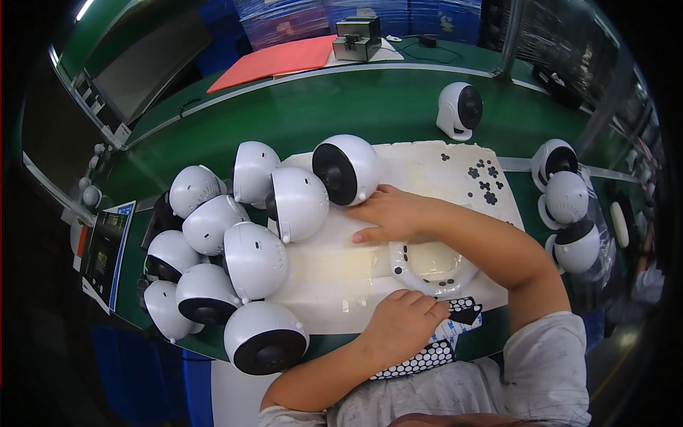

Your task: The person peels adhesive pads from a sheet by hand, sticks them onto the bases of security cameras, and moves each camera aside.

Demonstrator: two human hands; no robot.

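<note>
My right hand (388, 215) reaches across to a white ball-shaped camera (346, 169) with a black front. Its fingers stretch out along the camera's lower right side, partly hidden there, and the thumb stands apart over the mat. Near the table's front edge, my left hand (405, 324) is closed on a sheet of round stickers (423, 359), black with white dots. Part of that sheet sticks out beyond the fingers on the right. Under my right forearm lies a white ring (398, 270) with several dark pads on it.
Several more ball cameras (256, 262) crowd the left side. Others (565, 198) stand at the right, and one (459, 110) is farther back. Loose black pads (489, 198) lie on the cream mat (327, 299). A metal box (358, 39) and red sheet (277, 62) sit at the back.
</note>
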